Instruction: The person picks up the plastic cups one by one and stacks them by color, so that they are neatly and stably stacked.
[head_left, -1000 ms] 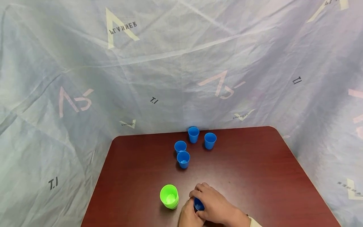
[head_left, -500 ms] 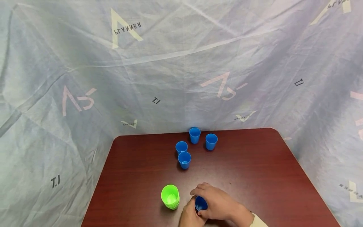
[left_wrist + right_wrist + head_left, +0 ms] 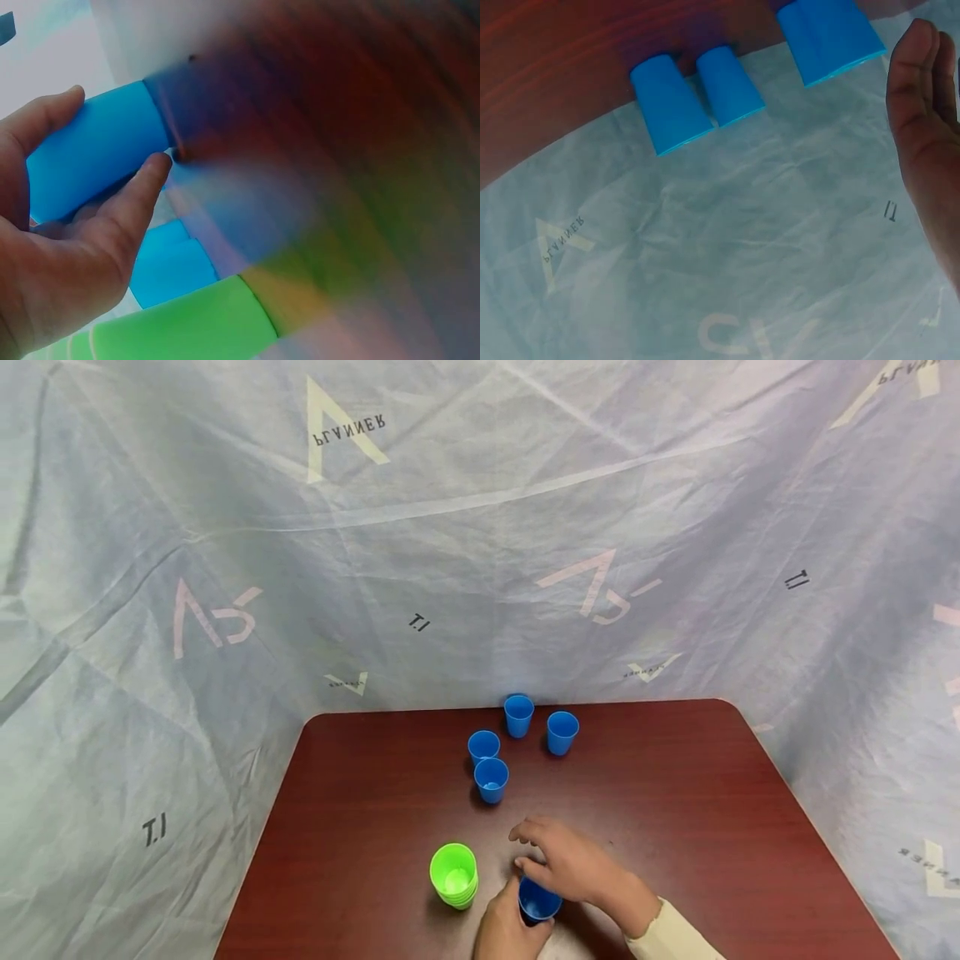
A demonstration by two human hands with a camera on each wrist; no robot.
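My left hand grips a blue cup near the front of the table. The left wrist view has the thumb on one side of that blue cup and the fingers on the other. Just above and beyond its rim hovers my right hand, its fingers loosely bent and holding nothing. To the left of the left hand stands a stack of nested green cups, open ends up. In the right wrist view only part of the right hand shows, at the right edge.
Farther back stand several upright blue cups: a near one, another close behind it, one by the back edge and one to the right. A printed grey cloth hangs around the dark red table.
My right hand has come off the held blue cup and risen slightly away from it. The left hand keeps hold, and more of the cup's opening shows. The other cups stay put.
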